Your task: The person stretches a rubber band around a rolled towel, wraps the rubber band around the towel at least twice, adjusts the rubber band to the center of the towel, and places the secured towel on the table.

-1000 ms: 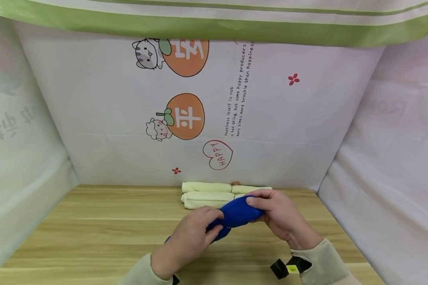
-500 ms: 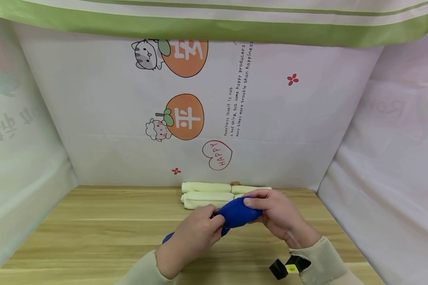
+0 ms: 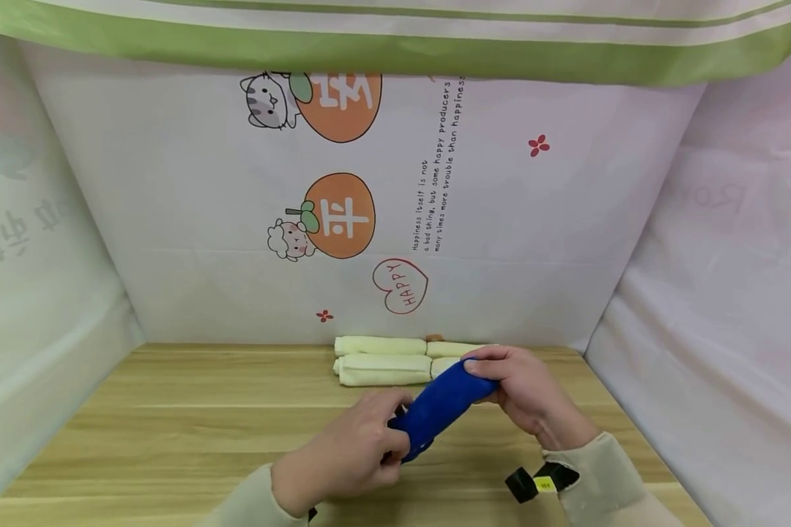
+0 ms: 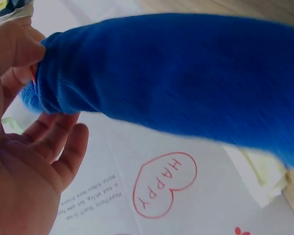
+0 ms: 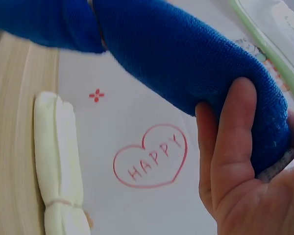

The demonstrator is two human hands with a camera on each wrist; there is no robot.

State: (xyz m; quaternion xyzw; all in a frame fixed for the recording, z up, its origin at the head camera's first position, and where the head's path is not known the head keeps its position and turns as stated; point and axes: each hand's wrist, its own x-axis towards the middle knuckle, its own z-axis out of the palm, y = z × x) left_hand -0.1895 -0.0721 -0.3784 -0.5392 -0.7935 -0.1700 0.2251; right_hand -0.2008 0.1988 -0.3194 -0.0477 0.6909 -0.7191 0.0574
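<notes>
A rolled blue towel (image 3: 444,406) is held slantwise above the table, its right end higher. My right hand (image 3: 527,391) grips that end, thumb on top and fingers beneath. Around the roll's middle runs a thin band (image 5: 97,24), seen in the right wrist view. My left hand (image 3: 352,446) pinches the towel near this band; in the left wrist view its thumb lies on one side and its fingers on the other. A bit of orange-red band (image 4: 34,74) shows beside that thumb. The towel's left part is mostly hidden behind the left hand in the head view.
Two pale yellow rolled towels, one in front (image 3: 382,369) and one behind (image 3: 382,345), lie at the back of the wooden table (image 3: 191,417), bound at their middles. A white printed sheet (image 3: 488,293) stands behind, with white side walls left and right.
The towel has tilted more steeply, its middle dropping toward me. My left hand has shifted lower, its fingers working around the towel's middle, and the towel's left tip is hidden now.
</notes>
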